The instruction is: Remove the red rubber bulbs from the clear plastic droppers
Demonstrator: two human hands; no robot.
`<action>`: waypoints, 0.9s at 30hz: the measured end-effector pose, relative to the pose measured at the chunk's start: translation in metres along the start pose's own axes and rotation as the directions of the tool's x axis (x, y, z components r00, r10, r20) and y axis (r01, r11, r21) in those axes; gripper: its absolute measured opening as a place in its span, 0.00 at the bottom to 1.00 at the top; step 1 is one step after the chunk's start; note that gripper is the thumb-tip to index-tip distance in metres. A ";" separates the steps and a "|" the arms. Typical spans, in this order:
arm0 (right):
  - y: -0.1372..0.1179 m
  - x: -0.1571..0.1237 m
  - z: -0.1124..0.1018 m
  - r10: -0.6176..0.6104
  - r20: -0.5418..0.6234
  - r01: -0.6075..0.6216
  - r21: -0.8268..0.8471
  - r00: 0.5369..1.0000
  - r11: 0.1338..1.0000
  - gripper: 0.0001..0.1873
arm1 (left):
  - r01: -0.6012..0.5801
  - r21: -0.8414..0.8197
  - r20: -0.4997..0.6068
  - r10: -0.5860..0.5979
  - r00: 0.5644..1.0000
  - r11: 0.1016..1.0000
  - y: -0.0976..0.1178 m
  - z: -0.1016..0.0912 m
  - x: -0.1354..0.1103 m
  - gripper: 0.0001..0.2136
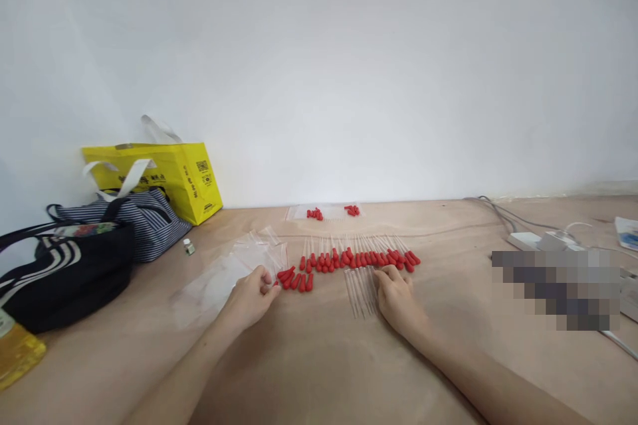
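Fingers of the left hand (246,300) curl inward, tips drawn close together against a small heap of loose red bulbs (302,282), shaped like teardrops and seemingly rubber; a speck of red shows at the fingertips, but I cannot tell whether they pinch a bulb. Fingers of the right hand (399,297) lie bent and close together, their tips at the right edge of a bundle of thin, clear, loose tubes (361,292); whether they grip one cannot be made out. Both lie around one landmark, a long row of red-bulbed droppers with clear stems (361,257): the loose bulbs sit before the row's left end, the bundle just in front of its right half. The bulbs look light, soft and grippy, so a gentle squeeze around the body should do. The tubes look light, stiff and slick, and if glass, easily snapped; they would be best held lightly near the wider end, never by the tip. Left of the row, flat clear plastic bags (244,259) overlap, likely limp and slippery, better taken by an edge. Behind the row, near the wall, a clear plastic sheet or bag (299,212) bears two more red clusters. Far left of the row stands a bright yellow carrier bag with white handles (164,176).
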State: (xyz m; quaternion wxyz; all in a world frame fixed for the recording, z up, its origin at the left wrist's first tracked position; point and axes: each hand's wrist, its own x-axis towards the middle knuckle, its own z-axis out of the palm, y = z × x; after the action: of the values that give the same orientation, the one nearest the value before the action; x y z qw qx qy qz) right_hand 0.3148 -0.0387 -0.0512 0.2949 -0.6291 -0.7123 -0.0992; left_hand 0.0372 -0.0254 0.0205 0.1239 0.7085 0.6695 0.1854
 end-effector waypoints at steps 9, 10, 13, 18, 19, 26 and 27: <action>-0.001 -0.002 0.000 -0.035 0.021 0.034 0.061 0.999 0.998 0.15 | 0.083 -0.231 0.045 -0.075 0.996 0.969 -0.006 0.006 0.005 0.06; -0.001 -0.003 0.000 -0.037 0.022 0.035 0.063 0.999 0.997 0.15 | 0.073 -0.187 0.020 -0.071 0.997 0.980 -0.006 0.005 0.005 0.06; 0.000 -0.003 0.001 -0.046 0.019 0.045 0.062 0.999 0.997 0.15 | 0.016 -0.027 -0.075 -0.018 0.997 1.000 -0.005 0.001 0.004 0.05; -0.001 -0.003 -0.001 -0.064 -0.007 0.065 0.078 0.998 0.995 0.15 | -0.124 0.136 -0.093 0.138 0.986 0.983 0.004 0.000 0.012 0.09; -0.001 -0.003 -0.001 -0.063 -0.008 0.063 0.088 0.998 0.994 0.15 | -0.142 0.165 -0.086 0.158 0.984 0.976 0.007 0.001 0.017 0.09; 0.005 -0.002 -0.007 -0.058 -0.051 0.064 0.117 0.997 0.991 0.15 | -0.012 0.233 -0.028 0.020 0.999 0.972 0.039 0.009 0.070 0.09; 0.007 -0.002 -0.008 -0.056 -0.058 0.063 0.126 0.997 0.990 0.15 | 0.014 0.231 -0.015 -0.011 1.000 0.973 0.042 0.012 0.077 0.08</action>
State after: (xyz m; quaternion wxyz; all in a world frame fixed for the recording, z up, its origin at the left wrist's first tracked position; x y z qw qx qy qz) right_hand 0.3241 -0.0431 -0.0471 0.3506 -0.5846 -0.7274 -0.0790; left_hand 0.0831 0.0486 0.0353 0.0373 0.7128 0.6917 0.1102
